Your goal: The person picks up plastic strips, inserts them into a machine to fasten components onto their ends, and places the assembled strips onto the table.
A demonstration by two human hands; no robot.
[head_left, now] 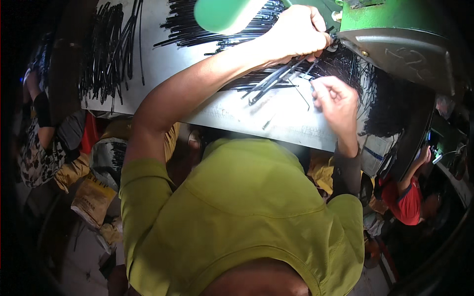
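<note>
My left hand (302, 33) reaches across the table to the green machine (395, 19), its fingers closed at the machine's working point. A few thin black rods (270, 87) slant out from under its palm toward me, and it seems to grip them; the exact grip is hidden. Lower and to the right, my right hand (339, 101) has thumb and forefinger pinched together at the end of a thin dark rod. Below its fingertips a fine bent black wire (302, 96) shows against the white tabletop (222, 111).
Piles of black rods lie at the far left (101, 54) and behind my left forearm. A pale green lamp shade (219, 15) hangs over the table. A dark heap of thin rods (390, 106) stands at right. Sacks (94, 197) lie below left; a person in red (405, 200) is at right.
</note>
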